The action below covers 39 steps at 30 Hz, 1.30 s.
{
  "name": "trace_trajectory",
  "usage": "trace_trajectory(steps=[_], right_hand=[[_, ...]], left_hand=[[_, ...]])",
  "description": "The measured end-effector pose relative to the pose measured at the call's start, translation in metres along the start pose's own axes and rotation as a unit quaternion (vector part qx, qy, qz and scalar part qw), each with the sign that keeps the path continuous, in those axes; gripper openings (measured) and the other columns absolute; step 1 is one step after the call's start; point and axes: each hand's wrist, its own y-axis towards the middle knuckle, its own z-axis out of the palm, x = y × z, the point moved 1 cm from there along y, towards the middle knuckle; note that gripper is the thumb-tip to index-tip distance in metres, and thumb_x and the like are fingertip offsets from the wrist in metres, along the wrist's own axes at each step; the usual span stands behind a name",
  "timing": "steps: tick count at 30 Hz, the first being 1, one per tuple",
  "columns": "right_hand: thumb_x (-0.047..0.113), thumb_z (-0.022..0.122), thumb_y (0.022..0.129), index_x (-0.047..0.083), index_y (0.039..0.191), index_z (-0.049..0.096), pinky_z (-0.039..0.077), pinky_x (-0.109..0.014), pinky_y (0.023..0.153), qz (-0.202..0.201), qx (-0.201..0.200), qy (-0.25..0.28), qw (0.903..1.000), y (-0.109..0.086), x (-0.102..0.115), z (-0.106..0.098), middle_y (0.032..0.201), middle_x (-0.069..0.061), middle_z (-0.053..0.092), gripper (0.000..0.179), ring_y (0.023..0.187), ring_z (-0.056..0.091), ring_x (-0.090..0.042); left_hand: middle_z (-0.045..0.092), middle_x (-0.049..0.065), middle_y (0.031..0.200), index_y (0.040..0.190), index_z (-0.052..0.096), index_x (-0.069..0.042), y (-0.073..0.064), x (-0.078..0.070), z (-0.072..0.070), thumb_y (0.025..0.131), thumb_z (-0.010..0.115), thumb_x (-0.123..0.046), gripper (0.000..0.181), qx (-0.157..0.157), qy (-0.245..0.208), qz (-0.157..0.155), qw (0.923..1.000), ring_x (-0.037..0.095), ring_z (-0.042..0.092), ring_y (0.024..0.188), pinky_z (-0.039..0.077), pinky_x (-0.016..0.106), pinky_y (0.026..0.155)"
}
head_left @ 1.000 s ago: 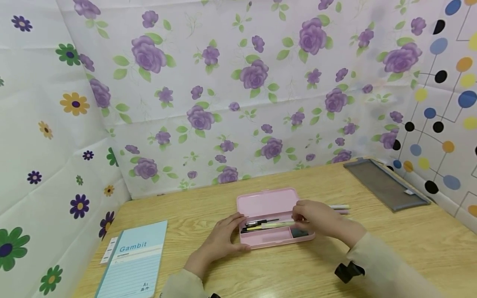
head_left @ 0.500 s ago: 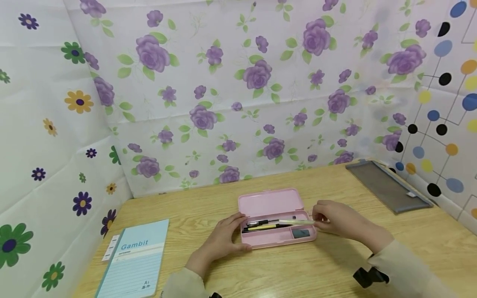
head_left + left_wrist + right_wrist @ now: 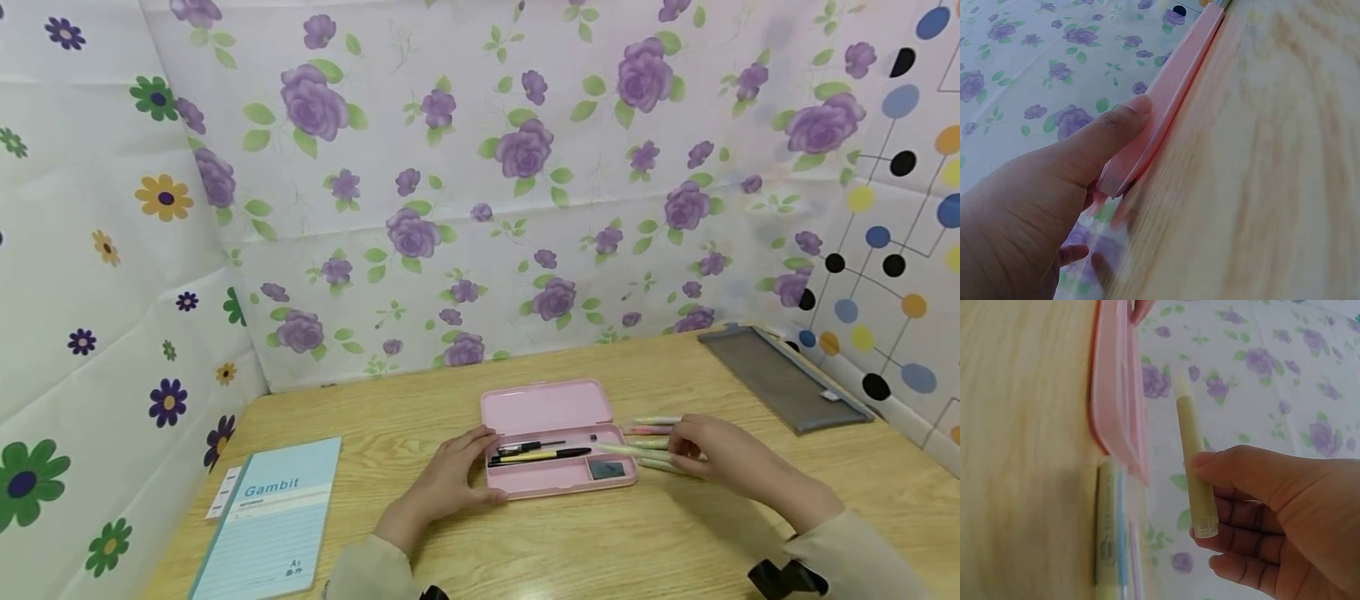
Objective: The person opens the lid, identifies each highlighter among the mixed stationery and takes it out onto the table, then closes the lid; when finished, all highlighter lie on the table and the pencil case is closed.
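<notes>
A pink pencil case (image 3: 547,407) lies on the table with its lid raised. My left hand (image 3: 442,479) grips its left end, and the thumb (image 3: 1138,106) presses its near side in the left wrist view. My right hand (image 3: 712,450) pinches a pale yellow-green highlighter (image 3: 1194,450) between thumb and fingers. The highlighter's far end points over the case's right side. Inside the case are a black pen (image 3: 517,447), a yellow-and-black pen (image 3: 536,457) and a dark grey-green block (image 3: 607,470) in the small front compartment.
Several pale markers (image 3: 654,421) lie on the table just right of the case, partly behind my right hand. A light blue notebook (image 3: 273,517) lies at the left with a white card (image 3: 223,493) under its edge. A grey mesh pouch (image 3: 783,379) rests at the back right.
My right hand has moved right, drawing the highlighter out of the pencil case toward the markers on the table. The left hand stays on the case.
</notes>
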Motion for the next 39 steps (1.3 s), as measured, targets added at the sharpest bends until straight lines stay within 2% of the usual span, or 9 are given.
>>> trace_trajectory(steps=[7, 15, 22, 31, 35, 39], right_hand=[[0.019, 0.071, 0.086, 0.025, 0.081, 0.059, 0.046, -0.02, 0.059, 0.006, -0.011, 0.004, 0.9999, -0.016, -0.014, 0.005, 0.077, 0.017, 0.053, 0.014, 0.069, 0.046, 0.008], [0.013, 0.073, 0.083, 0.023, 0.078, 0.058, 0.043, -0.019, 0.055, -0.019, -0.04, 0.0, 0.999, -0.03, -0.029, 0.009, 0.075, 0.017, 0.05, 0.019, 0.066, 0.042, 0.01], [0.013, 0.073, 0.083, 0.022, 0.079, 0.06, 0.043, -0.018, 0.054, -0.007, -0.031, -0.013, 0.9994, -0.038, -0.037, 0.015, 0.075, 0.017, 0.051, 0.016, 0.066, 0.042, 0.01], [0.007, 0.076, 0.078, 0.022, 0.076, 0.058, 0.039, -0.017, 0.051, -0.038, -0.061, -0.012, 0.9974, -0.046, -0.049, 0.023, 0.073, 0.019, 0.047, 0.023, 0.065, 0.038, 0.011], [0.006, 0.077, 0.076, 0.021, 0.076, 0.058, 0.038, -0.016, 0.05, -0.058, -0.059, -0.011, 0.9965, -0.047, -0.053, 0.026, 0.073, 0.019, 0.047, 0.024, 0.065, 0.038, 0.012], [0.009, 0.076, 0.078, 0.022, 0.077, 0.058, 0.039, -0.016, 0.05, -0.05, -0.042, -0.008, 0.9978, -0.047, -0.054, 0.028, 0.074, 0.019, 0.048, 0.022, 0.065, 0.038, 0.012]], left_hand=[[0.033, 0.004, 0.156, 0.147, 0.039, -0.017, 0.001, 0.0, 0.0, 0.075, 0.07, -0.063, 0.091, 0.0, -0.004, -0.001, 1.0, 0.03, 0.033, 0.143, 0.028, 0.055, 0.115], [0.033, 0.002, 0.156, 0.147, 0.04, -0.016, 0.0, 0.0, -0.001, 0.074, 0.07, -0.063, 0.092, -0.003, 0.005, -0.005, 1.0, 0.029, 0.033, 0.143, 0.028, 0.054, 0.116], [0.033, 0.001, 0.156, 0.147, 0.04, -0.017, 0.0, 0.0, 0.0, 0.075, 0.071, -0.062, 0.091, -0.003, 0.0, -0.004, 1.0, 0.028, 0.033, 0.143, 0.027, 0.053, 0.116], [0.035, 0.004, 0.155, 0.147, 0.041, -0.017, -0.001, -0.002, -0.002, 0.076, 0.071, -0.06, 0.088, -0.006, 0.002, 0.004, 1.0, 0.028, 0.035, 0.142, 0.027, 0.053, 0.117], [0.034, 0.004, 0.156, 0.147, 0.04, -0.017, -0.001, -0.002, -0.002, 0.076, 0.071, -0.06, 0.089, -0.004, 0.005, 0.0, 1.0, 0.028, 0.035, 0.142, 0.027, 0.052, 0.117], [0.035, 0.004, 0.156, 0.147, 0.04, -0.018, -0.001, -0.002, -0.001, 0.076, 0.072, -0.06, 0.089, -0.005, 0.005, 0.001, 1.0, 0.028, 0.035, 0.142, 0.027, 0.052, 0.117]])
